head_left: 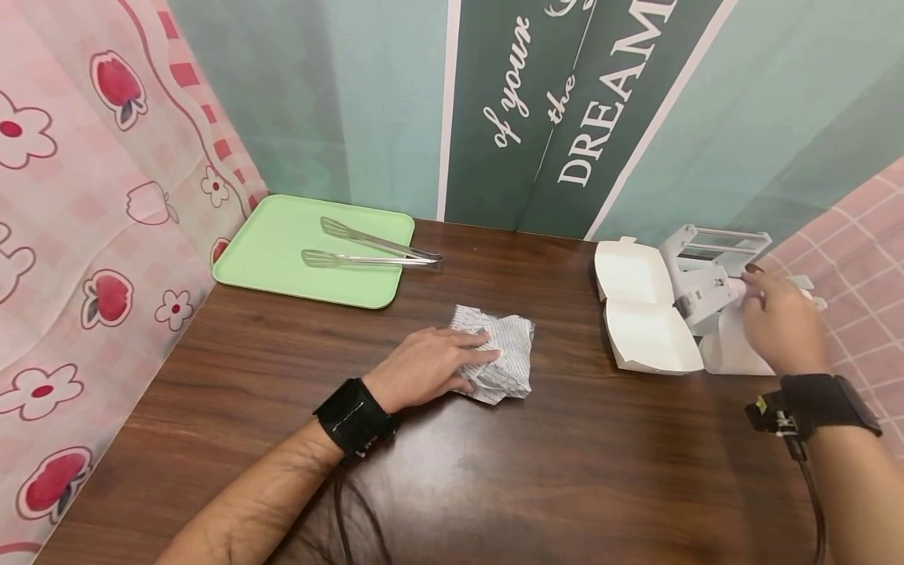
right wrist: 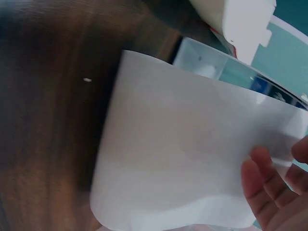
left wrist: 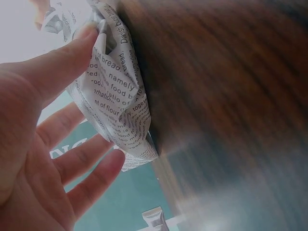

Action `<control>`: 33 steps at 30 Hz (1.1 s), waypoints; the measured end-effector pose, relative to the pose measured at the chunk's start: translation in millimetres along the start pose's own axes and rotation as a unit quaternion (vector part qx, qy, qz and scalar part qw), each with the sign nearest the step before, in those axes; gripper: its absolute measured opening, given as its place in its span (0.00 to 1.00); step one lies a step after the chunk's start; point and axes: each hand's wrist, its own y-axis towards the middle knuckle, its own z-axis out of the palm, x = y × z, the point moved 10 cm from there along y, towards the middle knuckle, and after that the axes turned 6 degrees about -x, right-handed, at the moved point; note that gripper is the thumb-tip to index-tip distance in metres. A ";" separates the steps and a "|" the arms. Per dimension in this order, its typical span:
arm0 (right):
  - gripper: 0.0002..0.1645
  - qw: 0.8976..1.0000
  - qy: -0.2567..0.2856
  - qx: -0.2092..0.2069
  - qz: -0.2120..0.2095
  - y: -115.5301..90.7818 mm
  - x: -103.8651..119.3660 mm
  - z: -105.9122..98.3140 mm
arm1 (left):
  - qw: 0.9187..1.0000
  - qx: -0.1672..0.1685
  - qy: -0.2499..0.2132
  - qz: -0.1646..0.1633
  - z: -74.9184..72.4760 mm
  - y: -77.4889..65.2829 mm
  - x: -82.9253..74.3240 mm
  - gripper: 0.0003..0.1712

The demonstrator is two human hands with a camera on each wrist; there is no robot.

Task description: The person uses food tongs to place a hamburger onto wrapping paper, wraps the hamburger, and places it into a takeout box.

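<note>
My left hand point(head_left: 431, 365) rests on a folded packet of printed greaseproof paper point(head_left: 510, 345) on the table. In the left wrist view its thumb point(left wrist: 79, 48) lies on the crumpled paper point(left wrist: 118, 91), and the other fingers are spread alongside. At the far right, my right hand point(head_left: 784, 322) pinches a small pale label point(head_left: 737, 289) at the front of a white label dispenser point(head_left: 706, 294). A broad white backing strip point(right wrist: 183, 144) hangs from the dispenser, with the right fingers point(right wrist: 269, 178) beside it. The fingertips' contact is partly hidden.
An open white takeaway box point(head_left: 650, 333) stands just left of the dispenser. On the back left lies a green tray point(head_left: 275, 243), with metal tongs point(head_left: 374, 255) across it and over its right edge. Curtains and a tiled wall point(head_left: 869, 290) border the wooden table point(head_left: 565, 471).
</note>
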 end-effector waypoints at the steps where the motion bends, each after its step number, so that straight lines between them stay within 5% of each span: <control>1: 0.28 1.000 0.001 -0.013 0.001 -2.1 0.4 -1.5 | 1.000 0.001 0.000 -0.001 0.1 -0.1 0.2 0.36; 6: 0.26 0.998 0.000 -0.065 0.013 -10.7 1.7 -9.0 | 1.000 0.003 0.001 -0.002 0.1 0.4 0.6 0.36; 15: 0.22 0.997 -0.018 -0.068 -0.026 -7.8 5.3 -11.3 | 1.000 -0.003 0.002 0.003 0.2 0.5 0.7 0.36; 20: 0.22 0.999 0.001 -0.028 -0.045 -0.1 0.2 -5.3 | 1.000 0.003 -0.001 0.001 2.5 0.4 0.8 0.36; 27: 0.30 0.996 0.040 0.080 0.000 6.1 -20.0 13.4 | 1.000 0.009 -0.003 -0.006 5.2 0.3 2.5 0.36; 33: 0.28 0.996 0.063 0.061 0.003 10.6 -22.0 11.7 | 1.000 0.010 -0.004 -0.007 3.6 -0.2 3.1 0.36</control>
